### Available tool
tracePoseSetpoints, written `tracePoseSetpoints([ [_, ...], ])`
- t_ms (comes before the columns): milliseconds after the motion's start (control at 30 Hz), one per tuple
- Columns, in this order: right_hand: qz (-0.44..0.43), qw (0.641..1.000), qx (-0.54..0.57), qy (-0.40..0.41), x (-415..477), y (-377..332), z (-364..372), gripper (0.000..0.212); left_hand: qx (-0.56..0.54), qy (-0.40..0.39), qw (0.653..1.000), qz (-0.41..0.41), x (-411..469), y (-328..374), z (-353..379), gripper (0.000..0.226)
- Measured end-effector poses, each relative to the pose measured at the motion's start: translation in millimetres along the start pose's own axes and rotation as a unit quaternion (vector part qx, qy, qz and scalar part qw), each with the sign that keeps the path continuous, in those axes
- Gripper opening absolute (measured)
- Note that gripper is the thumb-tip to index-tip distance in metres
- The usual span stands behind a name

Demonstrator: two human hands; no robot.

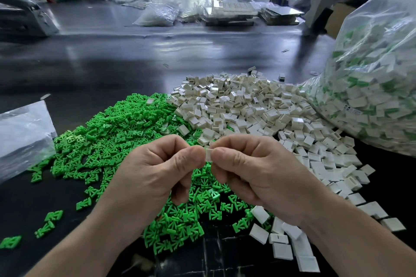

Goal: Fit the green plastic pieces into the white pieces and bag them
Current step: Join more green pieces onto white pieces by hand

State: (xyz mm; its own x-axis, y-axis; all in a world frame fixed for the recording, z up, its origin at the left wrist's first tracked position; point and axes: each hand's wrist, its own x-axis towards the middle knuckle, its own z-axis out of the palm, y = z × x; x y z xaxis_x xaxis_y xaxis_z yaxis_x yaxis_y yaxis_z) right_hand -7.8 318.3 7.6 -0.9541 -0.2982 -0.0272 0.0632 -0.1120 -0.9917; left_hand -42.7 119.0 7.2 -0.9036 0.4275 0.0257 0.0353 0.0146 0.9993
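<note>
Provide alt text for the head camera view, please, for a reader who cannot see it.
A left hand and a right hand together pinch one small white piece above a dark table. Below lie a green heap on the left and a white heap on the right. A bulging clear bag of white and green parts sits far right.

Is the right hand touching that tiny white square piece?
Touching. The head view shows the right hand pinching the small white square plastic piece between thumb and forefinger, with no gap.
</note>
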Motion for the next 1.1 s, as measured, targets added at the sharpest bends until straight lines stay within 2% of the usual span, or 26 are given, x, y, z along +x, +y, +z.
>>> tracePoseSetpoints([
  [100, 0.016, 1.0, -0.011, -0.003, -0.7, -0.5, -0.6, 0.014, 0.053, -0.021, 0.998, 0.002, -0.2, 0.0, -1.6, 0.04],
  [233, 0.052, 0.995, -0.086, -0.029, -3.5, -3.3, -3.6, 0.016, 0.137, -0.087, 0.987, -0.008, 0.1, 0.7, -9.1, 0.041],
  [367, 0.105, 0.988, -0.095, -0.067, -5.6, -8.3, -6.6, 0.015, 0.147, -0.143, 0.978, -0.025, 0.3, 0.1, -12.1, 0.04],
  [567, 0.136, 0.979, -0.105, -0.107, -7.1, -11.7, -7.4, 0.017, 0.157, -0.187, 0.969, -0.046, -0.2, 3.1, -13.4, 0.039],
  [633, 0.127, 0.984, -0.073, -0.098, -6.5, -10.5, -5.9, 0.019, 0.132, -0.177, 0.975, -0.032, -0.6, 3.5, -11.7, 0.036],
  [700, 0.104, 0.992, -0.033, -0.064, -5.0, -7.7, -1.7, 0.017, 0.108, -0.132, 0.985, -0.012, 1.0, 1.3, -10.1, 0.036],
  [833, 0.063, 0.998, 0.011, -0.023, -4.0, -3.7, 8.7, 0.018, 0.068, -0.054, 0.996, -0.002, 3.4, -4.2, -9.0, 0.052],
  [933, 0.051, 0.998, 0.021, -0.016, -4.7, -5.1, 11.2, 0.019, -0.064, 0.001, 0.998, -0.008, 8.8, -5.7, -9.0, 0.071],
  [1000, 0.052, 0.999, 0.004, -0.01, -5.1, -4.5, 14.6, 0.02, -0.164, 0.004, 0.986, -0.028, 11.0, -6.6, -2.5, 0.077],
  [1100, 0.045, 0.997, -0.062, -0.012, -6.0, 0.9, 31.2, 0.021, -0.256, -0.049, 0.963, -0.065, 4.0, -5.2, 20.8, 0.083],
])
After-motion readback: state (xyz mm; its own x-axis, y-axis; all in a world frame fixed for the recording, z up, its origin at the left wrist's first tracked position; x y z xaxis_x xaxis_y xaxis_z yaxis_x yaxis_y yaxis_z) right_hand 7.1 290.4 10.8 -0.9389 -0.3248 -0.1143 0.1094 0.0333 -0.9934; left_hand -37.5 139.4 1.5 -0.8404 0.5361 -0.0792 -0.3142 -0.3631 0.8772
